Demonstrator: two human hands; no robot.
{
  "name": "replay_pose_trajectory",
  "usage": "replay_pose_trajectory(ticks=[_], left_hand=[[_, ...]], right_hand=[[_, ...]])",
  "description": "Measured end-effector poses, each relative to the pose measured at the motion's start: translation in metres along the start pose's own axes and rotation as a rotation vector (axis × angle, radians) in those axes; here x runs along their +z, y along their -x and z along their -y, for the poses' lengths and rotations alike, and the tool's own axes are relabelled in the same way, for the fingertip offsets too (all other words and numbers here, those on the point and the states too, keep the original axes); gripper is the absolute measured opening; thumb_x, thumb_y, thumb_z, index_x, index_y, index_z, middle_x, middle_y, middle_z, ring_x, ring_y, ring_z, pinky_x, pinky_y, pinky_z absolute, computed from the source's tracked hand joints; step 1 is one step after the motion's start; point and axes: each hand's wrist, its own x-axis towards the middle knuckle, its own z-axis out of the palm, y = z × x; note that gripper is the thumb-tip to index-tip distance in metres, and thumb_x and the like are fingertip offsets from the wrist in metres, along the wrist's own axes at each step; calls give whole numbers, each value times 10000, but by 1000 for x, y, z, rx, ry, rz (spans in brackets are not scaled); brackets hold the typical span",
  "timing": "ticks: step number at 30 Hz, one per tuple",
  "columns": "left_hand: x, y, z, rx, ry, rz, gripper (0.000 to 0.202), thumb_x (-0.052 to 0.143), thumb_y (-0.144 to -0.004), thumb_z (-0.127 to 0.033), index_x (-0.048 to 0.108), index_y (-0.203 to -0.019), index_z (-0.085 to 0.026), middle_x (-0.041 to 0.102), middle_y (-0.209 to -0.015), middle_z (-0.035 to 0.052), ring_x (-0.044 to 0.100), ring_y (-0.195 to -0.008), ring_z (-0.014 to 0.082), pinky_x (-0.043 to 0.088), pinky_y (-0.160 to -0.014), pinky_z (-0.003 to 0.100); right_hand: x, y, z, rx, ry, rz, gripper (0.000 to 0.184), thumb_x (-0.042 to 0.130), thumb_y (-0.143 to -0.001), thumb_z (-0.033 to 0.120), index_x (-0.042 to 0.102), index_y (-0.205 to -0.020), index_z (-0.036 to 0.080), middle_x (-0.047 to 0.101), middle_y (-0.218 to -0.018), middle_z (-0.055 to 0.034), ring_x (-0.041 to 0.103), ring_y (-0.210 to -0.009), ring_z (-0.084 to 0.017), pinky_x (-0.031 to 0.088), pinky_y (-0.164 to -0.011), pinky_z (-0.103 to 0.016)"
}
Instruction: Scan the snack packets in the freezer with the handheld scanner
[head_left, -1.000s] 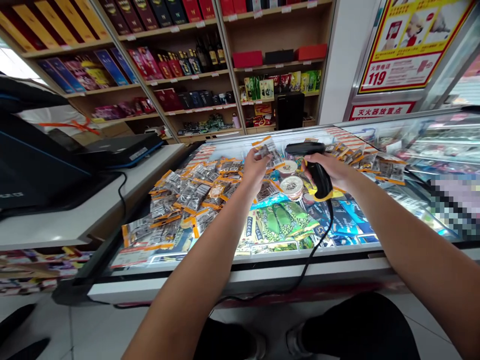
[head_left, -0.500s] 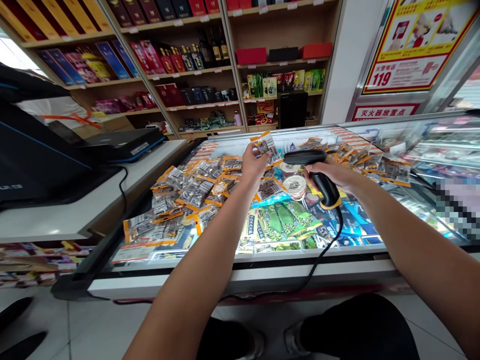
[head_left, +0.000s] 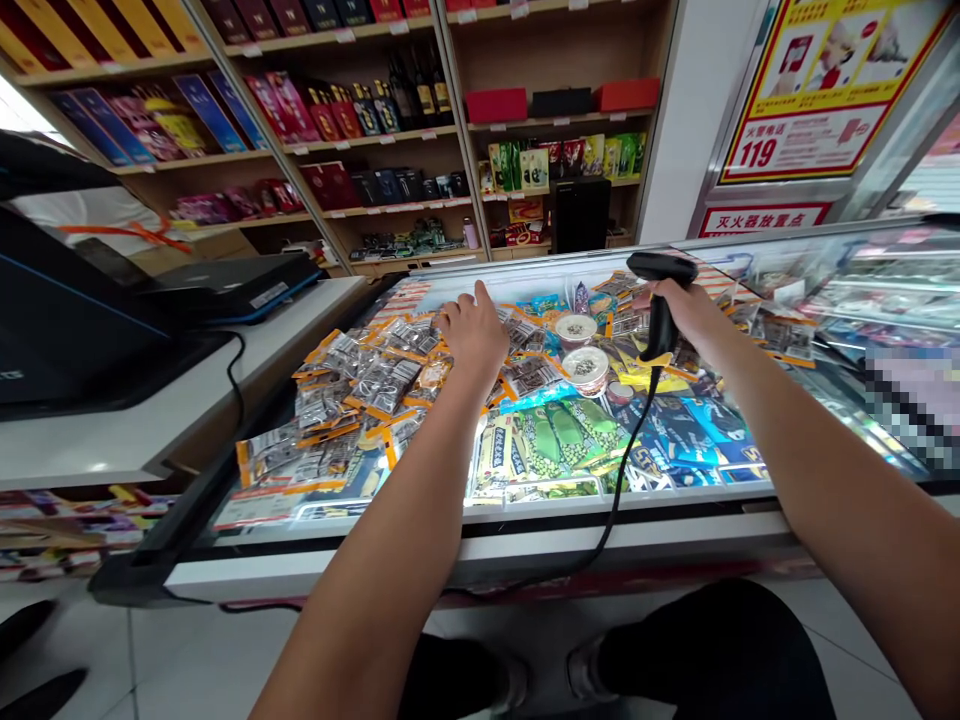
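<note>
My left hand point(head_left: 474, 338) is over the left pile of small clear packets with orange ends point(head_left: 386, 380), its fingers apart and no packet visible in them. Whether its fingertips touch the pile is hard to tell. My right hand point(head_left: 688, 305) grips a black barcode scanner point(head_left: 660, 325) by its handle, above the right part of the glass top. From the handle a black cable point(head_left: 619, 480) runs down over the front edge. Between my hands, two round tubs point(head_left: 586, 366) and green pea-pattern bags point(head_left: 566, 435) show beneath the glass.
More orange-ended packets point(head_left: 784, 335) lie to the right on the glass-topped freezer point(head_left: 450, 283). A white counter point(head_left: 120, 420) with a dark machine point(head_left: 82, 310) stands at the left. Shelves of boxes and bottles point(head_left: 420, 95) line the back.
My left hand has let go of the packet it held up and moved left and down to the pile. My right hand has shifted the scanner right and up, away from the tubs.
</note>
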Motion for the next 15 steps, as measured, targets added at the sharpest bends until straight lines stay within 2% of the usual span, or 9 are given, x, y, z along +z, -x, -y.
replay_pose_trajectory(ticks=[3,5,10,13,15], left_hand=[[2,7,-9,52,-80,-38,738,585,-917,-184,380,-1626,-195,393,-1655,244,340,-1533,428,273,-1227,585],[3,13,-22,135,-80,2,684,581,-916,-179,440,-1585,-199,353,-1682,225,310,-1544,420,268,-1230,588],[7,35,-57,456,9,285,471,537,-1000,-303,593,-1455,-197,576,-1510,179,454,-1429,386,329,-1193,587],[14,46,-70,467,0,417,492,471,-1050,-503,680,-1333,-159,644,-1398,216,492,-1376,424,349,-1162,615],[18,49,-73,438,-37,430,571,432,-1046,-623,745,-1182,-165,656,-1354,227,492,-1363,447,371,-1137,611]], right_hand=[[-5,1,-8,-2,355,41,403,712,-881,637,736,-811,242,705,-746,-89,640,-718,-289,465,-628,-383],[-4,6,-8,-11,450,118,461,727,-869,693,732,-767,243,688,-715,-89,601,-649,-268,437,-606,-381],[-1,21,2,-81,399,282,394,732,-895,667,794,-895,278,771,-949,-72,654,-779,-271,459,-660,-363],[2,25,5,-30,290,234,364,785,-855,623,783,-929,267,768,-926,-68,667,-822,-296,481,-667,-367],[7,27,7,17,143,217,320,818,-813,550,760,-946,265,747,-860,-72,679,-820,-317,516,-664,-384]])
